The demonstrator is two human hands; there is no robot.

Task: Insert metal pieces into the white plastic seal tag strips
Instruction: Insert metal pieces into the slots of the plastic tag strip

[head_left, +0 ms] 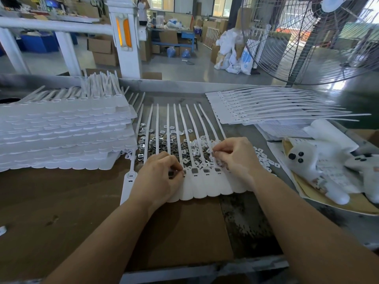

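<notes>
Strips (196, 181): row flat on surface (61, 201), tails pointing far, heads near.
Left hand (158, 177): grip pinching metal piece (171, 174).
Right hand (235, 156): grip pinching another piece (212, 153).

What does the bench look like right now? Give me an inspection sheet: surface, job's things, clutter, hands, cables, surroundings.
Surface: metal workbench with brown cardboard sheet under the work.
Job's things: row of white seal tag strips in front, several slots showing metal; loose metal pieces and white plastic clips scattered under the strip tails; tall stack of strips at left; fanned batch at right.
Clutter: white plush toys and papers at right.
Hands: left hand pinching at a strip head; right hand pinching a small piece.
Cables: nothing seen.
Surroundings: large floor fan, white railing, cartons, a person far back.
</notes>
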